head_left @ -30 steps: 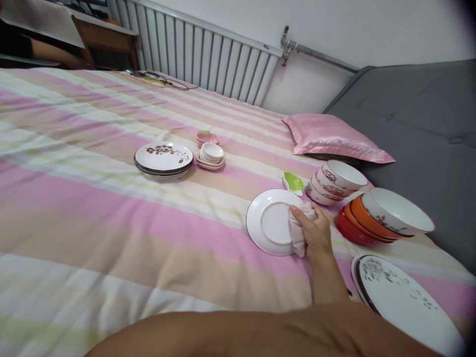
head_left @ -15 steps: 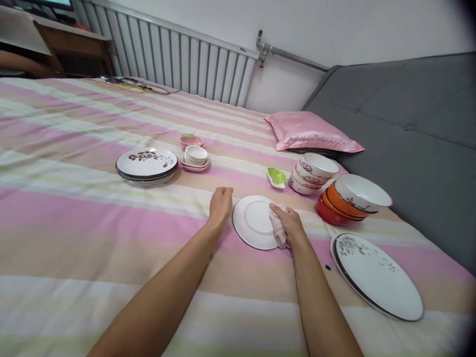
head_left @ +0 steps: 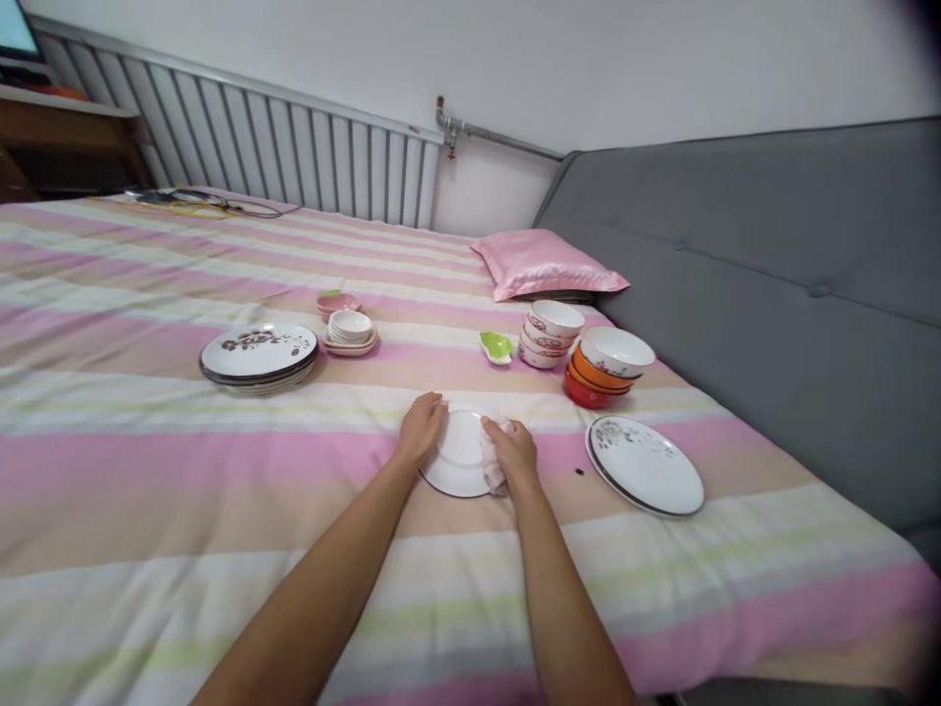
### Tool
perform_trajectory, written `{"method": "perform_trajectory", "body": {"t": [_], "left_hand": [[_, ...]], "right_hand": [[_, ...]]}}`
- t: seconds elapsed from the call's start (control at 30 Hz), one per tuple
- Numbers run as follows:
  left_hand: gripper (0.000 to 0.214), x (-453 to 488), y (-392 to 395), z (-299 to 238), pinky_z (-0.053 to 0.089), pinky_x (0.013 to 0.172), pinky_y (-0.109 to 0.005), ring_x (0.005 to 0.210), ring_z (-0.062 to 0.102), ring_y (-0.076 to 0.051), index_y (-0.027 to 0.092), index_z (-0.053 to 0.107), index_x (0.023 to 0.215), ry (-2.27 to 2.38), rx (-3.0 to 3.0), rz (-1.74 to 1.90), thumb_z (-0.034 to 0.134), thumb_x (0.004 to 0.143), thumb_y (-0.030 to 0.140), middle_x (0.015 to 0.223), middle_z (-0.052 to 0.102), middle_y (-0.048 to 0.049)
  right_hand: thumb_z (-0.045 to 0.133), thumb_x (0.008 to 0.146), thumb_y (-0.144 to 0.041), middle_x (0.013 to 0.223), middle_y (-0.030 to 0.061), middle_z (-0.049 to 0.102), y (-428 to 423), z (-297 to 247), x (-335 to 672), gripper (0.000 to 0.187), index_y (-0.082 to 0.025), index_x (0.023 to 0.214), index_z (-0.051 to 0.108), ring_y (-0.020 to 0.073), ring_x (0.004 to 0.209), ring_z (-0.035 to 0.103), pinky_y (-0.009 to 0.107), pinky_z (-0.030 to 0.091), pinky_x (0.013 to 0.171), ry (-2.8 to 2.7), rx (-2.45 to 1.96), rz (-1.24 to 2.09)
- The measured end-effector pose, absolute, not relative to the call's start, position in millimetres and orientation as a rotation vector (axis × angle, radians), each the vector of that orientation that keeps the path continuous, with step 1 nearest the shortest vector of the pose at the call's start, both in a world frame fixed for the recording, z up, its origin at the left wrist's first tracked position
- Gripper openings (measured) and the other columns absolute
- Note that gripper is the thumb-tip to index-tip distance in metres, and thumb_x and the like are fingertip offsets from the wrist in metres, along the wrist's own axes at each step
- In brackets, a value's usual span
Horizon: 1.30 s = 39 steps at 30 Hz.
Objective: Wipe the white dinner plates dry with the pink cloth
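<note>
A white plate (head_left: 457,461), its underside facing up with a foot ring showing, is in front of me above the striped bedspread. My left hand (head_left: 422,431) grips the plate's left rim; its fingertips are partly hidden. A pale pink cloth (head_left: 492,471) is bunched in my right hand (head_left: 518,454), which clasps the plate's right edge through it with the thumb on top. To the right lie oval plates (head_left: 647,466) with a dark rim and flower print. Beyond my hands sits a green leaf-shaped dish (head_left: 496,347).
Round flowered plates (head_left: 257,351) are stacked at left, beside small white dishes (head_left: 350,327) on pink ones. Flowered white bowls (head_left: 551,333) and a taller stack with orange bowls (head_left: 599,373) stand at right. A pink pillow (head_left: 551,263) lies against the grey headboard (head_left: 735,226).
My left hand has moved from beside the plate onto its left rim. The right hand still holds the cloth at the right edge. The camera view has turned right.
</note>
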<state>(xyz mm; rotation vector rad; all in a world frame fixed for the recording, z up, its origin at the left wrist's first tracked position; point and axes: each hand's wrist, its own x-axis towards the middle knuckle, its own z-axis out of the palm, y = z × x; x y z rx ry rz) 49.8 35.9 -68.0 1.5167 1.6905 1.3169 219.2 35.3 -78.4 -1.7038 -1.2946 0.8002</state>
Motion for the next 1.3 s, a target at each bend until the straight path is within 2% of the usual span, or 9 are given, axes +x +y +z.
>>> {"method": "perform_trajectory", "body": {"t": [0.23, 0.57, 0.7, 0.8, 0.9, 1.03, 1.2, 1.3], "left_hand": [[0.035, 49, -13, -62, 0.036, 0.102, -0.037, 0.115, 0.052, -0.023, 0.014, 0.061, 0.107, 1.720, 1.719, 1.158, 0.041, 0.084, 0.031, 0.119, 0.061, -0.0112], [0.046, 39, -107, -43, 0.037, 0.101, -0.039, 0.118, 0.050, -0.026, 0.011, 0.050, 0.125, 1.824, 1.898, 0.854, 0.033, 0.089, 0.035, 0.127, 0.055, -0.0136], [0.052, 34, -136, -39, 0.033, 0.104, -0.037, 0.124, 0.044, -0.025, 0.009, 0.044, 0.130, 1.848, 2.001, 0.731, 0.033, 0.089, 0.039, 0.135, 0.048, -0.0155], [0.061, 28, -154, -37, 0.029, 0.107, -0.038, 0.130, 0.036, -0.026, 0.006, 0.036, 0.135, 1.846, 2.096, 0.627, 0.032, 0.089, 0.047, 0.140, 0.040, -0.0171], [0.076, 19, -170, -34, 0.020, 0.110, -0.044, 0.135, 0.026, -0.029, 0.007, 0.031, 0.138, 1.829, 2.212, 0.518, 0.038, 0.084, 0.059, 0.144, 0.034, -0.0186], [0.085, 2, -185, -29, 0.006, 0.112, -0.045, 0.136, 0.023, -0.029, 0.010, 0.030, 0.140, 1.749, 2.388, 0.370, 0.041, 0.078, 0.068, 0.145, 0.032, -0.0166], [0.083, -15, -191, -21, 0.002, 0.112, -0.043, 0.137, 0.020, -0.027, 0.011, 0.028, 0.142, 1.658, 2.543, 0.227, 0.031, 0.081, 0.068, 0.147, 0.027, -0.0146], [0.077, -31, -184, -13, -0.001, 0.112, -0.039, 0.138, 0.019, -0.023, 0.016, 0.030, 0.141, 1.609, 2.608, 0.154, 0.034, 0.082, 0.066, 0.148, 0.027, -0.0108]], "right_hand": [[0.055, 0.068, -0.059, 0.093, 0.0110, 0.068, -17, -63, 214, 0.049, -0.018, 0.094, 0.060, 0.0257, 0.089, 0.062, 0.033, 0.045, 0.077, -1.312, -1.798, 0.778], [0.052, 0.071, -0.058, 0.089, 0.0082, 0.068, -81, -59, 216, 0.047, -0.018, 0.094, 0.060, 0.0222, 0.082, 0.063, 0.031, 0.047, 0.072, -1.382, -1.736, 0.780], [0.050, 0.075, -0.057, 0.095, 0.0090, 0.066, -104, -56, 213, 0.048, -0.018, 0.101, 0.059, 0.0222, 0.086, 0.062, 0.032, 0.047, 0.076, -1.412, -1.687, 0.712], [0.048, 0.076, -0.057, 0.107, 0.0132, 0.061, -122, -54, 208, 0.054, -0.016, 0.110, 0.055, 0.0252, 0.099, 0.057, 0.036, 0.043, 0.086, -1.445, -1.631, 0.600], [0.052, 0.074, -0.056, 0.122, 0.0170, 0.052, -139, -54, 204, 0.067, -0.011, 0.122, 0.047, 0.0281, 0.115, 0.047, 0.041, 0.035, 0.099, -1.502, -1.554, 0.480], [0.062, 0.068, -0.052, 0.135, 0.0159, 0.042, -160, -59, 203, 0.080, -0.010, 0.132, 0.037, 0.0272, 0.127, 0.036, 0.041, 0.027, 0.107, -1.629, -1.454, 0.398], [0.049, 0.082, -0.050, 0.144, 0.0147, 0.032, -180, -70, 210, 0.067, -0.011, 0.135, 0.037, 0.0260, 0.135, 0.026, 0.043, 0.025, 0.110, -1.855, -1.399, 0.243], [0.043, 0.088, -0.043, 0.144, 0.0109, 0.034, -187, -75, 214, 0.057, -0.014, 0.136, 0.037, 0.0236, 0.136, 0.024, 0.043, 0.026, 0.110, -1.935, -1.332, 0.170]]}}
